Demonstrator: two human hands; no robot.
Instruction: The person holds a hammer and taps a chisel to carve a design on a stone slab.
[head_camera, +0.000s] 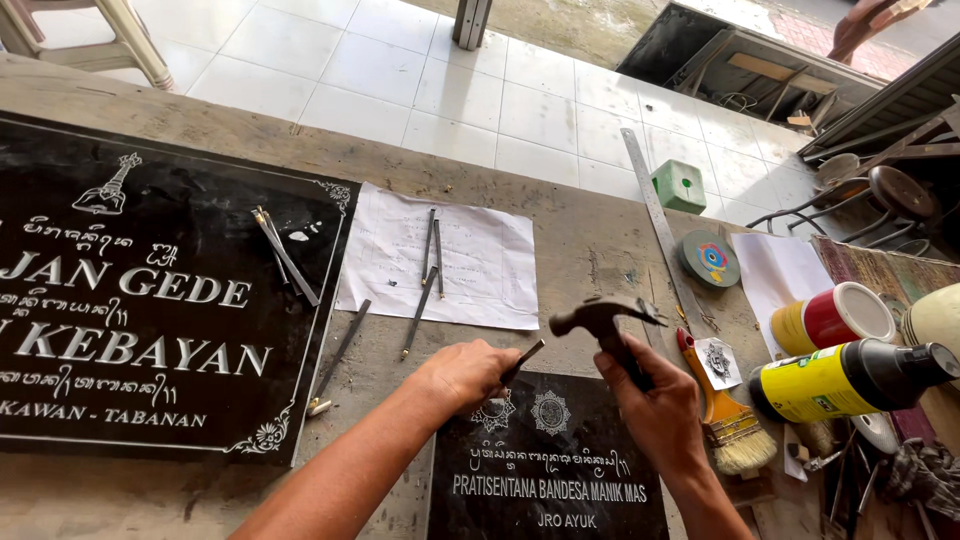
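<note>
Slip risk: the chisel (524, 361) looks thin, so a skewed blow from the claw hammer (603, 322) could skid and scar the polished face
Left hand (466, 372): fingers closed around the chisel, its tip slanted down at the small plaque's top edge
Right hand (655, 405): fist wrapped on the hammer handle, head raised
Small black stone plaque (548, 470): glossy, white engraved lettering and rosettes, lying on the workbench (590, 240) under both hands

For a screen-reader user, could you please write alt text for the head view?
The left hand holds a thin dark metal chisel over a small black engraved stone plaque, and the right hand grips a dark steel claw hammer. A larger black engraved plaque lies to the left.
</note>
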